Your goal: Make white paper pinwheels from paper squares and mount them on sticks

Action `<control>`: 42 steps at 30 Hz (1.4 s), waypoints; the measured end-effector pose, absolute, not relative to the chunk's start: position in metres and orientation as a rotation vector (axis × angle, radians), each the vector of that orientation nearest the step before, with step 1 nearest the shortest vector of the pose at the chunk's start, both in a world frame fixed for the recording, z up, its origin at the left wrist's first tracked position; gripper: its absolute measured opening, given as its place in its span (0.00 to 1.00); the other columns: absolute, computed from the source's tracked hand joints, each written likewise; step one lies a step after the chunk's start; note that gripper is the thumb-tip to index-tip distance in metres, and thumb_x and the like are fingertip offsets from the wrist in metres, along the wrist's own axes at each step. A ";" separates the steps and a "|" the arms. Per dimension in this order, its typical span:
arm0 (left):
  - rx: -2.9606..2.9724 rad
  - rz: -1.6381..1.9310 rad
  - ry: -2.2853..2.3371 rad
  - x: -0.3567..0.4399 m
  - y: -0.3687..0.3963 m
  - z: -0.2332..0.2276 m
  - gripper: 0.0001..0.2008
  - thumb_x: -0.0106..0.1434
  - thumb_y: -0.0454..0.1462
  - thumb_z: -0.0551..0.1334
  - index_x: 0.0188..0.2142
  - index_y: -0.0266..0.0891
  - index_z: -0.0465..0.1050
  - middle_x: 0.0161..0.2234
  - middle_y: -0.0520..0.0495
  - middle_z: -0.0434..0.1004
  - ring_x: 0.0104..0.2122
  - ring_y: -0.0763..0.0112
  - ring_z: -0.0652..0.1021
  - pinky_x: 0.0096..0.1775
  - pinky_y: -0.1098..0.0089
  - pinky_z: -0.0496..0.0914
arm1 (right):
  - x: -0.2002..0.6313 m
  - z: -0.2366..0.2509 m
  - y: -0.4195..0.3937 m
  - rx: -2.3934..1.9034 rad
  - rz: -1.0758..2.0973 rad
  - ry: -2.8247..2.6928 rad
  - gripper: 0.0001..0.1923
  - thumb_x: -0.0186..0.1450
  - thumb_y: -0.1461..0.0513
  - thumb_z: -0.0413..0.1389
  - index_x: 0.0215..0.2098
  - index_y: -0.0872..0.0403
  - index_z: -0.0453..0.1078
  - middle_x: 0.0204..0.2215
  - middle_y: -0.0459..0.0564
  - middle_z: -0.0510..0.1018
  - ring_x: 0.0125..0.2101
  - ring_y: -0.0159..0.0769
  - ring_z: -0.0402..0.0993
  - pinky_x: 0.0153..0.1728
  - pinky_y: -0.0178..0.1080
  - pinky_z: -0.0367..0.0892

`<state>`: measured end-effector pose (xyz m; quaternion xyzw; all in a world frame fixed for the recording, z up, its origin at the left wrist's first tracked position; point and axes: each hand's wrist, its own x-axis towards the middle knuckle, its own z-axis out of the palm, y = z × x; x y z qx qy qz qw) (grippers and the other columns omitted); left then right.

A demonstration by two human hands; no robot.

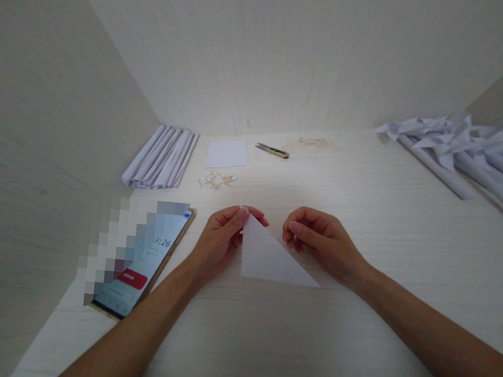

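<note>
My left hand (224, 233) pinches the top corner of a white sheet of paper (271, 255) between thumb and fingers. The paper has a triangle shape, as if folded on the diagonal, and its long edge slopes down to the right. Just right of the paper, my right hand (318, 236) is loosely closed, thumb against the curled index finger. No object shows in it, and it is apart from the paper.
Rolled white paper tubes (163, 156) lie at the back left. Square paper (227, 153), small pale sticks (218, 180), thread snips (273, 151) and more sticks (313, 142) lie behind my hands. A phone (136, 278) is at left; paper pinwheels (456, 143) are at right.
</note>
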<state>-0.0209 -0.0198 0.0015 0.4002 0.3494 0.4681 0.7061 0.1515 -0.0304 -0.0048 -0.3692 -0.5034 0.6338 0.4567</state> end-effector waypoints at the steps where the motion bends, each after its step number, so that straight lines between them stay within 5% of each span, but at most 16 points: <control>1: 0.891 1.036 0.779 -0.021 -0.020 0.001 0.08 0.54 0.39 0.58 0.26 0.37 0.73 0.24 0.51 0.74 0.21 0.80 0.69 0.24 0.79 0.63 | 0.151 -0.004 -0.031 -0.911 1.570 -1.243 0.06 0.56 0.62 0.53 0.23 0.57 0.64 0.19 0.44 0.69 0.20 0.24 0.62 0.19 0.29 0.56; 27: 0.911 1.009 0.813 -0.020 -0.020 0.002 0.09 0.55 0.38 0.58 0.25 0.36 0.73 0.24 0.50 0.74 0.21 0.80 0.69 0.24 0.79 0.63 | 0.150 0.000 -0.032 -1.009 1.503 -1.328 0.06 0.52 0.63 0.55 0.20 0.57 0.63 0.15 0.42 0.67 0.16 0.23 0.59 0.18 0.30 0.56; 42: 0.859 1.161 0.949 -0.020 -0.015 -0.001 0.07 0.52 0.38 0.60 0.27 0.37 0.74 0.24 0.50 0.75 0.23 0.78 0.70 0.25 0.77 0.63 | 0.147 -0.002 -0.036 -0.990 1.511 -1.456 0.09 0.52 0.61 0.56 0.28 0.56 0.61 0.20 0.42 0.66 0.19 0.23 0.61 0.18 0.28 0.57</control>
